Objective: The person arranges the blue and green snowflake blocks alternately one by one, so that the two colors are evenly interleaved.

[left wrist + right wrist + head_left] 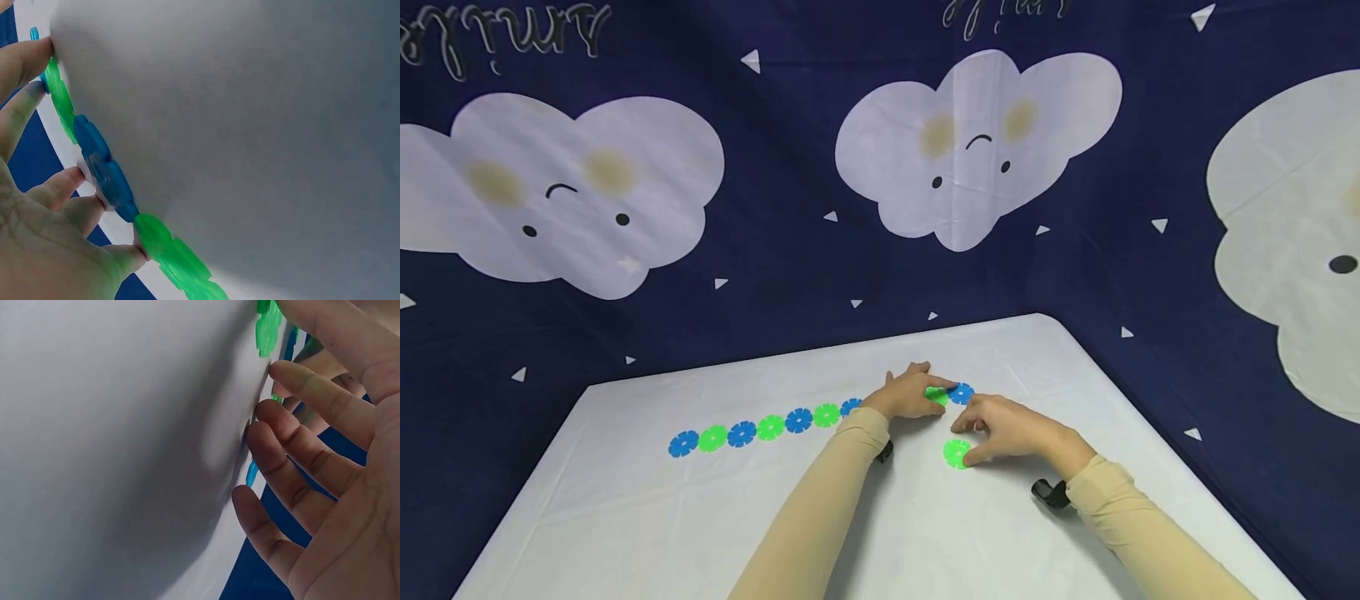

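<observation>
Alternating blue and green notched plastic discs lie in a row on the white table, from a blue disc (683,443) at the left to a blue disc (961,394) at the right end. My left hand (910,393) lies over the row and hides part of it; its index finger touches the end blue disc, and its thumb is by the green disc (937,396) beside it. Nearer me is a separate green disc (956,452), touched at its edge by the thumb of my right hand (1011,425). The right hand's other fingers are spread and slightly bent, apart from that disc.
The white tabletop (625,508) ends at a dark blue cloth (790,317) printed with clouds. Black wrist devices (1049,493) sit below both wrists.
</observation>
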Demonstrator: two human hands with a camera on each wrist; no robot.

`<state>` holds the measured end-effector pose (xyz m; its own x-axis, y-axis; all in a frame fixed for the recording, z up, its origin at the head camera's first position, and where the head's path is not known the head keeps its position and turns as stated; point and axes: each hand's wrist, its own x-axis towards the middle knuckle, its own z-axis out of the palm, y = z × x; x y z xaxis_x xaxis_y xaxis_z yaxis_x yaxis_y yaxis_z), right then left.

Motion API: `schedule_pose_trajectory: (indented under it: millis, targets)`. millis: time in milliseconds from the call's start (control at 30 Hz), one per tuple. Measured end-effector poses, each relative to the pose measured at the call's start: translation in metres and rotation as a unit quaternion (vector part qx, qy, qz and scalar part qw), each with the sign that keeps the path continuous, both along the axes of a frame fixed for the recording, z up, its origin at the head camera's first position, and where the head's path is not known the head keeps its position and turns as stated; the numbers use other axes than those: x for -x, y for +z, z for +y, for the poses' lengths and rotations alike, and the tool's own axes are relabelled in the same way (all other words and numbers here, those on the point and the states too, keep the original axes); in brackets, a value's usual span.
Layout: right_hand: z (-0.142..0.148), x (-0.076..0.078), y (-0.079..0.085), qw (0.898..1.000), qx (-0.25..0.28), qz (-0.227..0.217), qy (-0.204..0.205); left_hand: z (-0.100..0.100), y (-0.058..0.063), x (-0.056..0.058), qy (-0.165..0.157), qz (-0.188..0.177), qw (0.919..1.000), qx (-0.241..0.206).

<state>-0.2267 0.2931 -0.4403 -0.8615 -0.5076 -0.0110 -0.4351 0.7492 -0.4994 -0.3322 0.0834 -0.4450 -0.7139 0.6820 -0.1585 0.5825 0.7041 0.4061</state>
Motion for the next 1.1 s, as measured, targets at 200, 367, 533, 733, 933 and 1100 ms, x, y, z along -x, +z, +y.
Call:
schedule_pose_trajectory:
  millis: [200,367,533,733,933,1100]
  targets:
    - [-0.003,-0.004,-0.001,1.000,0.011,0.010,0.004,0.002,0.001,0.000,0.001,0.001,1.0000,-0.002]
    - [-0.003,-0.005,-0.003,0.999,0.026,0.020,0.008,0.001,0.003,-0.001,0.003,-0.003,1.0000,-0.004]
    - [0.000,-0.004,-0.009,0.999,0.039,0.022,0.000,0.001,0.003,0.000,0.000,-0.005,1.0000,0.001]
    - [0.003,-0.004,-0.013,0.999,0.051,-0.005,-0.013,0.003,0.003,0.000,0.002,-0.007,0.9999,0.010]
    - [0.004,-0.003,-0.012,0.997,0.054,-0.043,-0.019,0.004,0.004,-0.001,0.000,-0.005,0.9999,0.009]
    - [0.007,0.001,-0.010,0.992,0.085,-0.087,-0.014,0.003,0.006,-0.001,0.006,-0.009,0.9999,0.003]
